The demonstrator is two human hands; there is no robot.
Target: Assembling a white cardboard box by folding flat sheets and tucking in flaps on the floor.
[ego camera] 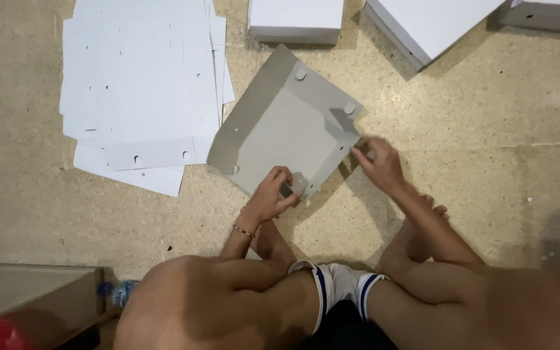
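Observation:
A grey die-cut cardboard blank lies on the floor in front of me, its far and right flaps partly folded up. My left hand, a bead bracelet on its wrist, pinches the blank's near edge by a small tab. My right hand grips the blank's right corner flap with its fingertips. I sit on the floor with my knees drawn up at the bottom of the view.
A stack of flat white blanks lies at upper left. Folded white boxes stand along the top edge. A brown box and a plastic bottle sit at lower left. The floor is speckled beige.

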